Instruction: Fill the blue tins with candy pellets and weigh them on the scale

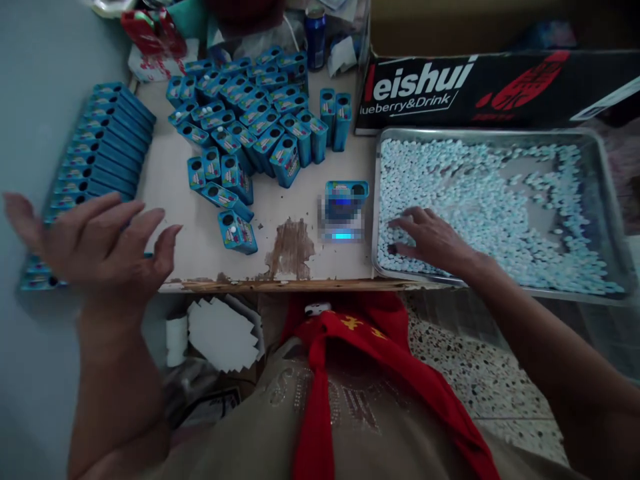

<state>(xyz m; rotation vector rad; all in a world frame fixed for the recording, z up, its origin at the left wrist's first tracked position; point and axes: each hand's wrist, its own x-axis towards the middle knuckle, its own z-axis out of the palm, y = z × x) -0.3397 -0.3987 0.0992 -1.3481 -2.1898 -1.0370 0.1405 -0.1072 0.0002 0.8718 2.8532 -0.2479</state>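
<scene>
My left hand [113, 250] is raised at the left with its fingers spread and nothing in it. It is in front of a long row of blue tins [103, 137] with round holes in their tops. Over the metal tray [607, 193], my right hand [440, 241] reaches in, thumb and fingers apart, fingertips among small pale blue and white tablets [450, 177]. Just left of the tray stands a single blue tin [334, 187], its lower part blurred by pixelation. Many more blue tins [265, 127] crowd the middle of the table, a few with white tablets at their holes.
Behind the tray stands a large black carton [435, 93] with printed lettering. A blue drink can [315, 40] and red packaging [153, 33] sit at the back. The worn wooden table edge [240, 285] runs close to my red apron [395, 340]. White card pieces [223, 333] lie below it.
</scene>
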